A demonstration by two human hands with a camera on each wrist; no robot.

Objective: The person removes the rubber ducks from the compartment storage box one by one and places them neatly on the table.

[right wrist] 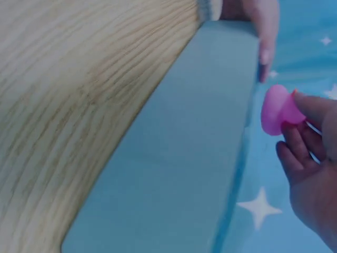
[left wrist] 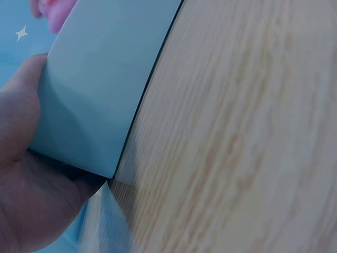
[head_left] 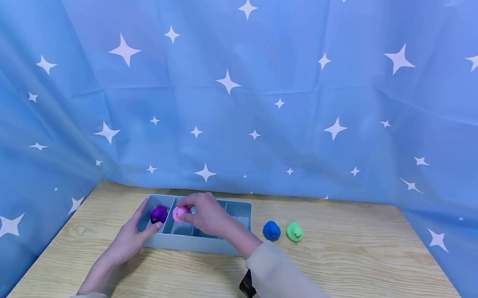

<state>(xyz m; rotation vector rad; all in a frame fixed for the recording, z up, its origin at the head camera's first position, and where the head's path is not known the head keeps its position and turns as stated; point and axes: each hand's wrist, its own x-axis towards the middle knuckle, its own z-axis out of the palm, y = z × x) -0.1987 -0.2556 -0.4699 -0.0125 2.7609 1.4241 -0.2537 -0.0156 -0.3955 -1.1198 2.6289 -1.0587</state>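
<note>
From the head view, the right hand [head_left: 206, 215] pinches a pink duck [head_left: 179, 214] over the second compartment from the left of a grey-blue tray [head_left: 195, 244] on the table [head_left: 360, 276]. The left hand [head_left: 133, 237] holds the tray's left end, thumb on the front wall; a purple duck [head_left: 158, 214] sits in the leftmost compartment. A blue duck [head_left: 272, 231] and a green duck [head_left: 294, 231] stand just right of the tray. The left wrist view shows the left hand [left wrist: 26, 174] cupping the tray's corner [left wrist: 100, 89]. In the right wrist view, the right hand's fingers [right wrist: 308, 150] grip the pink duck [right wrist: 276, 110] above the tray's rim [right wrist: 184, 158].
</note>
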